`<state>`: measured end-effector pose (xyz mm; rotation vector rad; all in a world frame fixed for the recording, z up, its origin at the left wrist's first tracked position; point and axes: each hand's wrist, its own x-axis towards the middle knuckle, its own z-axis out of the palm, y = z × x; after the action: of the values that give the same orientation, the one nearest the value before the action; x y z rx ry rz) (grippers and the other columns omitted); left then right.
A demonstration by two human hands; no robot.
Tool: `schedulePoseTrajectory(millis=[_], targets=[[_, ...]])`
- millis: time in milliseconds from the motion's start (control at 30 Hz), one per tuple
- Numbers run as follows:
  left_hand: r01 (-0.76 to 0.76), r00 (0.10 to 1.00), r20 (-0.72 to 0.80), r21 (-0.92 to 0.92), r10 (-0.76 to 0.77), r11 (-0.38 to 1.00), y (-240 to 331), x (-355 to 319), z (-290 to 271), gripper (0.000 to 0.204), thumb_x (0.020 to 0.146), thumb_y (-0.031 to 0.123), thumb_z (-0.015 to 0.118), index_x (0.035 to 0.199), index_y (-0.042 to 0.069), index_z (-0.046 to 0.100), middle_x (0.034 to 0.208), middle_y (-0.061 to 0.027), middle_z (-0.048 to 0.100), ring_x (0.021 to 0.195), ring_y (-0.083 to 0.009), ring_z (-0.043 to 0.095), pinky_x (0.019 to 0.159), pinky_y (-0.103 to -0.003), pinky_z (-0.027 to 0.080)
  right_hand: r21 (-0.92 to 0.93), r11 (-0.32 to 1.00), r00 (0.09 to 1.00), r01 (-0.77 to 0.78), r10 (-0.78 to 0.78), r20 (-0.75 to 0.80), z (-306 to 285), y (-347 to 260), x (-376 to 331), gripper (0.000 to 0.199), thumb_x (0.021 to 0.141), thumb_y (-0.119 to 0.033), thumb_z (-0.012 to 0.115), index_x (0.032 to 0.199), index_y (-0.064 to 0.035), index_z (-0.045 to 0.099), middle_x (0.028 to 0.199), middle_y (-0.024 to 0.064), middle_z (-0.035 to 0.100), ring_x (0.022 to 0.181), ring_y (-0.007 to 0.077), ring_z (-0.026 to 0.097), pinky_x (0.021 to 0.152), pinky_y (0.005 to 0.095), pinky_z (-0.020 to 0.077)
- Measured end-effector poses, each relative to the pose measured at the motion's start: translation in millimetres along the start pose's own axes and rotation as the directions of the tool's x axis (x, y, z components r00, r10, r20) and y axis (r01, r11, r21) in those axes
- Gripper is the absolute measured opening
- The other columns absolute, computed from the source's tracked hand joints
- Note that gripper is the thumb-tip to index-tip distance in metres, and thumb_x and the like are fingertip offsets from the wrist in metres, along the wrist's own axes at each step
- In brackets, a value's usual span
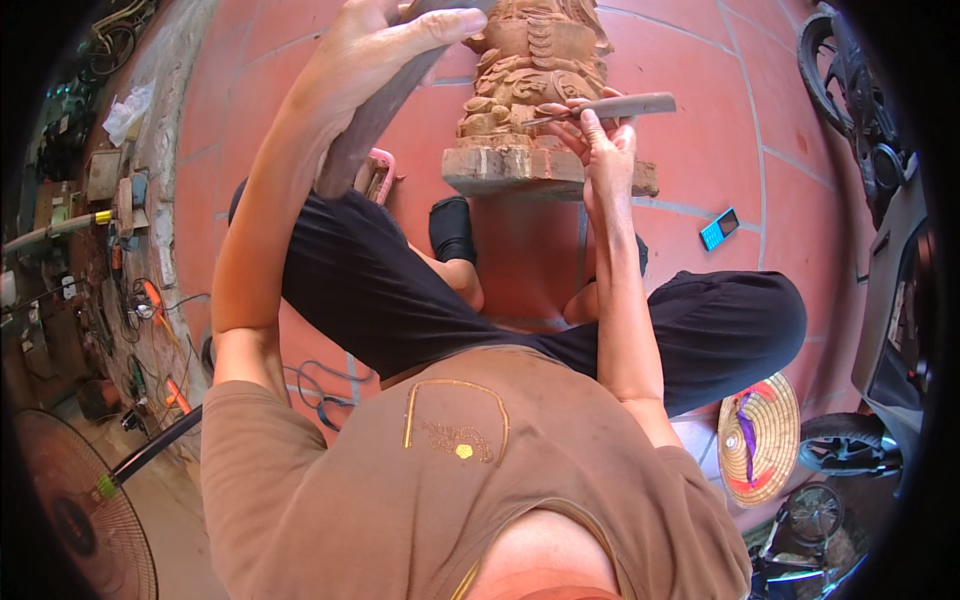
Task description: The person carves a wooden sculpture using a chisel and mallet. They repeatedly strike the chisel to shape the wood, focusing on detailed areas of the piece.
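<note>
A reddish-brown wooden carving (540, 75) with deep relief rises in front of me on a rough wooden base (515, 172). My right hand (608, 150) is closed around a slim chisel (645, 105); its wooden handle points right and its thin blade points left, near the lower part of the carving. Whether the blade touches the wood I cannot tell. Raised at the upper left, my left hand (370, 50) grips a long dark wooden mallet or club (375, 130), which slants down toward my left knee. Its upper end is partly behind the hand and cut by the frame edge.
A blue phone (719, 230) lies on the red tiles to the right. Further back are a woven hat (775, 445) and motorbikes (875, 150). On the left stand a fan (80, 510), loose cables (325, 385) and a pink-edged object (378, 175).
</note>
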<state>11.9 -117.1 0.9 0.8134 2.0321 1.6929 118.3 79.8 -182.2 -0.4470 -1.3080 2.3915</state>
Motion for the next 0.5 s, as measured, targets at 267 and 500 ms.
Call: schedulePoseTrajectory(millis=[267, 500], targets=[[0.111, 0.984, -0.146, 0.046, -0.103, 0.993, -29.1, -37.1, -37.5, 0.057, 0.085, 0.024, 0.077, 0.133, -0.001, 0.058, 0.086, -0.0022, 0.063, 0.067, -0.0103, 0.059, 0.062, -0.025, 0.047, -0.503, 0.823, 0.957, 0.264, -0.159, 0.243, 10.3, 2.2, 3.6, 0.032, 0.095, -0.001, 0.067, 0.116, -0.0033, 0.043, 0.102, 0.0113, 0.069, 0.089, 0.0169, 0.070, 0.075, 0.0299, 0.0608], [0.203, 0.959, -0.205, 0.000, -0.198, 0.979, -25.8, -41.3, -30.3, 0.058, 0.085, 0.005, 0.077, 0.138, -0.001, 0.052, 0.111, -0.0026, 0.064, 0.102, -0.0114, 0.061, 0.091, -0.028, 0.050, -0.473, 0.868, 0.977, 0.153, -0.062, 0.202, 15.6, 10.4, 4.8, 0.038, 0.090, -0.006, 0.075, 0.120, -0.0024, 0.052, 0.093, 0.0076, 0.072, 0.084, 0.0146, 0.069, 0.072, 0.0294, 0.0578]])
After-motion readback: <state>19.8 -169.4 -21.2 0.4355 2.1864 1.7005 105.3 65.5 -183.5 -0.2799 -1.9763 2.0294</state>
